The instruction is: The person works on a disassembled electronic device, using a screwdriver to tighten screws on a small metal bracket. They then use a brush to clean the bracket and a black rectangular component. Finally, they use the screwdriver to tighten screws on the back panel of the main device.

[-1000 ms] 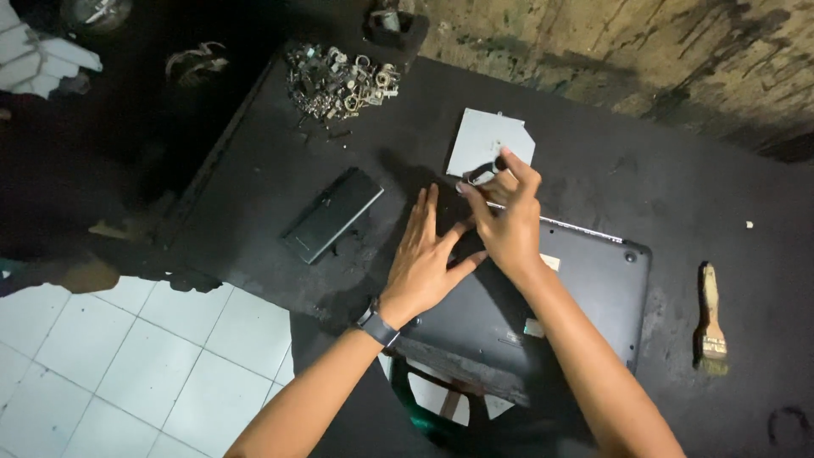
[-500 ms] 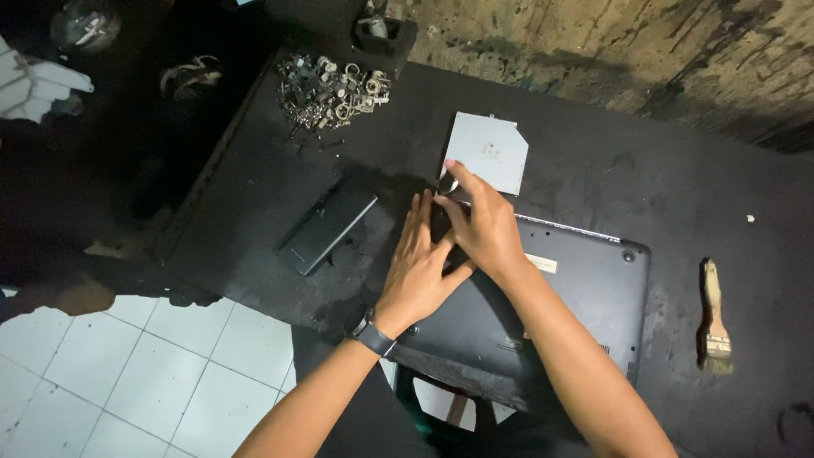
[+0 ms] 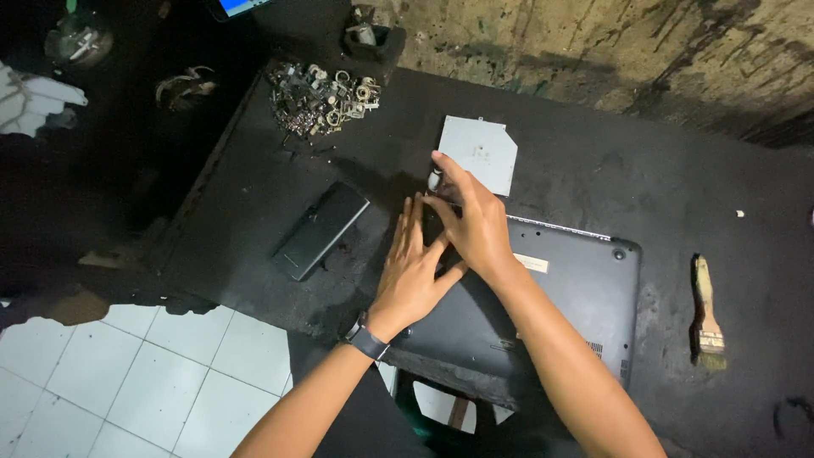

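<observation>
Flat left hand (image 3: 413, 276) on matte black laptop (image 3: 543, 314), right hand (image 3: 475, 222) pinching small tool (image 3: 434, 180)

A black laptop (image 3: 551, 314) lies upside down on the dark surface (image 3: 593, 170), its flat bottom panel facing up, with a small pale sticker near the middle and a vent grille toward its near right corner. Its near edge juts past the surface's edge. A thin silver-grey drive (image 3: 479, 153), flat and roughly square with one cut corner, lies just beyond the laptop's far left corner, set at a slight angle to it
</observation>
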